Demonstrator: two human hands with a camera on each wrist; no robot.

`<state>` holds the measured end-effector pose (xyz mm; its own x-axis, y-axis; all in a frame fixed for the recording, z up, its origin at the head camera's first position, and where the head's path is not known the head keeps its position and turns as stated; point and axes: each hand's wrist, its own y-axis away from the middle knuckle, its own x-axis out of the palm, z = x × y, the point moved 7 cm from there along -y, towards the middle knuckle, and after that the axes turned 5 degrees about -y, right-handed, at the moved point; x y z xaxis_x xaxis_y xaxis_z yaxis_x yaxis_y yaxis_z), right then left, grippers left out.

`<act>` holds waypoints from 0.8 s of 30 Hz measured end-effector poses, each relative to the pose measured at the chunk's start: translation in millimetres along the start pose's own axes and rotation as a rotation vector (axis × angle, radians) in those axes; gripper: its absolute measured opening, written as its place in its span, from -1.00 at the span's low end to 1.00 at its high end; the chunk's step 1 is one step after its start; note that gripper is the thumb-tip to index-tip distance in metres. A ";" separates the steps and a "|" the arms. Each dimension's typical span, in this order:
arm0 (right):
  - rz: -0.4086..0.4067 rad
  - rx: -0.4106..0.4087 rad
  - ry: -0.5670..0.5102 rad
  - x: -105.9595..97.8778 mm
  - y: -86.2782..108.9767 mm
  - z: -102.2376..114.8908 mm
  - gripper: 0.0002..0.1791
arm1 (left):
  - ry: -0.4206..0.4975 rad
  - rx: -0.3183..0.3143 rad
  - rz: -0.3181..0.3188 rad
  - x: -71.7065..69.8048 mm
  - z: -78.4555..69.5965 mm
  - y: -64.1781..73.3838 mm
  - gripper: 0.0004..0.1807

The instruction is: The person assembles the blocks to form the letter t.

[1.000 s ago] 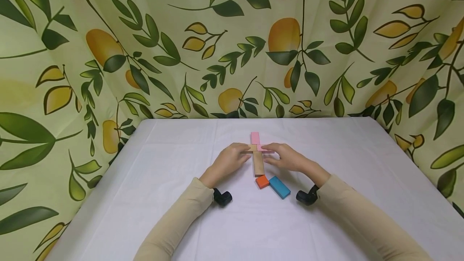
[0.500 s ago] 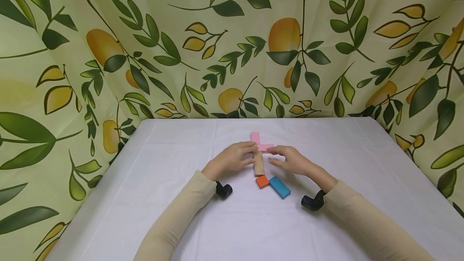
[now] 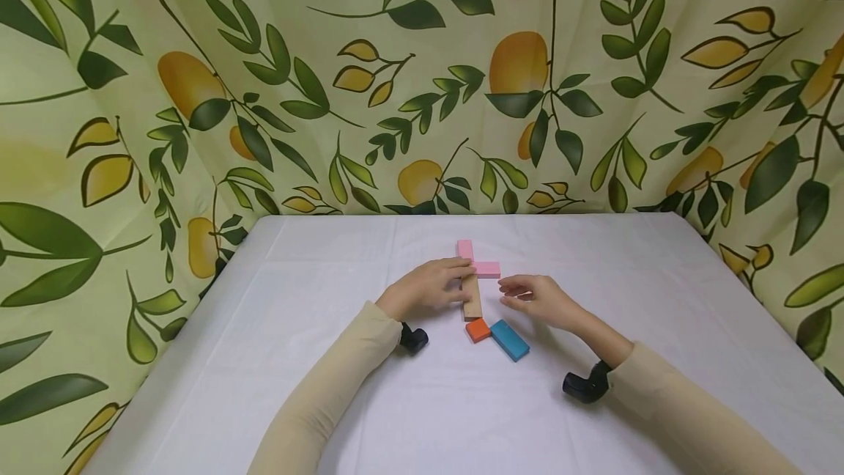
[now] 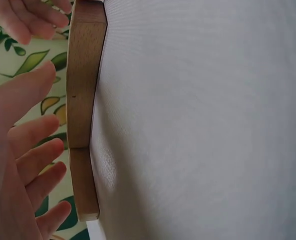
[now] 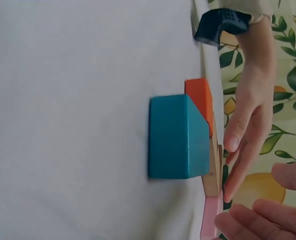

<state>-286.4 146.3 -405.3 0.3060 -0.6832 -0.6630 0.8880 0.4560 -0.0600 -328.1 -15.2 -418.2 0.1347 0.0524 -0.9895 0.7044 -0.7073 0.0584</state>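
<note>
Flat toy blocks lie joined in a cross on the white cloth. A pink block (image 3: 464,249) forms the far end, another pink block (image 3: 488,270) points right, and a long wooden block (image 3: 472,303) runs toward me. My left hand (image 3: 431,284) hovers over the cross's left side with loosely extended fingers; whether it touches is unclear. It hides a shorter wooden block (image 4: 83,182) that the left wrist view shows. My right hand (image 3: 537,297), fingers slightly bent and holding nothing, is right of the cross, apart from it.
An orange block (image 3: 478,330) lies by the near end of the long wooden block. Beside it a blue block (image 3: 511,341) sits at a slant. Leaf-and-fruit patterned fabric (image 3: 422,94) hangs behind the table (image 3: 316,255). Both wrists carry black cameras.
My right hand has drawn back from the right-hand pink block, to the right and toward me. My left hand has shifted right, covering the shorter wooden block. The blocks look unmoved.
</note>
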 end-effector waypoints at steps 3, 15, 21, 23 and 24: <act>0.000 0.008 -0.010 0.9 5.7 0.4 -0.58 | 0.005 -0.008 0.020 1.1 0.0 -1.9 -0.34; -0.024 0.023 0.000 2.7 23.5 -1.8 -0.59 | -0.007 -0.028 0.040 3.6 2.3 -6.0 -0.39; -0.012 0.025 0.009 5.4 32.2 4.0 -0.58 | 0.005 -0.039 0.051 4.2 2.3 -6.6 -0.38; -0.013 0.028 0.010 5.9 35.2 5.8 -0.59 | 0.007 -0.048 0.060 4.5 2.5 -6.5 -0.38; -0.014 0.032 0.009 6.2 36.7 6.4 -0.59 | 0.009 -0.053 0.062 4.6 2.7 -6.4 -0.38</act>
<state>-249.8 155.1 -406.8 0.2906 -0.6841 -0.6690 0.9027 0.4279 -0.0455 -333.9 -12.3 -423.5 0.1852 0.0155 -0.9826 0.7303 -0.6712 0.1271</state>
